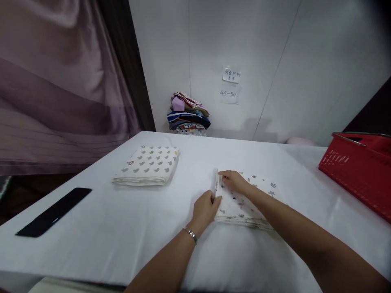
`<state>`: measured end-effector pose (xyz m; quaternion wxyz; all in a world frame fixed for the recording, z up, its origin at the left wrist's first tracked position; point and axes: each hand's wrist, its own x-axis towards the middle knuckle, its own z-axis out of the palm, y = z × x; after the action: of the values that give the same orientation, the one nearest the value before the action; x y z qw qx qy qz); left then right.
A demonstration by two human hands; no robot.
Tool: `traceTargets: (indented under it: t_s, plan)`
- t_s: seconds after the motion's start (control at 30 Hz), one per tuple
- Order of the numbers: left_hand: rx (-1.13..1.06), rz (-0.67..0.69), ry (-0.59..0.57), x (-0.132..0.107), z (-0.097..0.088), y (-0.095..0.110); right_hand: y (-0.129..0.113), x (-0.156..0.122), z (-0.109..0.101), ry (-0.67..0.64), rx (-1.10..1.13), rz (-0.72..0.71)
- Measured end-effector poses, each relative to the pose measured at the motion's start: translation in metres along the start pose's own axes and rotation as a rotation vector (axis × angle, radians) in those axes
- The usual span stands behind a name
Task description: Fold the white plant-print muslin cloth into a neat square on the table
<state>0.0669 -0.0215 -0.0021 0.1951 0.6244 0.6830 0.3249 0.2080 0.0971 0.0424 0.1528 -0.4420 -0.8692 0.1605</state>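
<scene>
White cloth (236, 206) touches both hands (205, 206) (234, 180) — along its left edge.

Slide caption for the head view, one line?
Left hand and right hand touch a folded plant-print cloth; another folded cloth lies leftward on the white table.

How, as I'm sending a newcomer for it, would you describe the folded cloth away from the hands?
On the white table, toward the left, beyond the black slab, lies the folded cloth. Its grey motifs stand in rows; the other cloth, right of it, has a scattered, leafy print.
</scene>
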Motion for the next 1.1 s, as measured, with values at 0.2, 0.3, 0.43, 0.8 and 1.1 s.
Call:
traceTargets:
  t_s: [0.2, 0.3, 0.43, 0.8, 1.1]
  plan:
    - [0.071, 0.045, -0.039, 0.004, -0.001, -0.004, 0.012, 0.029, 0.003, -0.16, -0.181, -0.075]
    - [0.085, 0.061, -0.064, 0.005, -0.002, -0.004, 0.014, 0.034, 0.003, -0.193, -0.196, -0.143]
    - [0.091, 0.052, -0.094, 0.006, -0.002, -0.005, 0.013, 0.036, 0.004, -0.195, -0.198, -0.191]
    - [0.152, 0.064, -0.12, 0.006, -0.004, -0.001, 0.01, 0.038, 0.007, -0.192, -0.176, -0.144]
    - [0.194, 0.056, -0.137, 0.005, -0.003, 0.0, 0.011, 0.036, 0.027, -0.067, -0.153, -0.108]
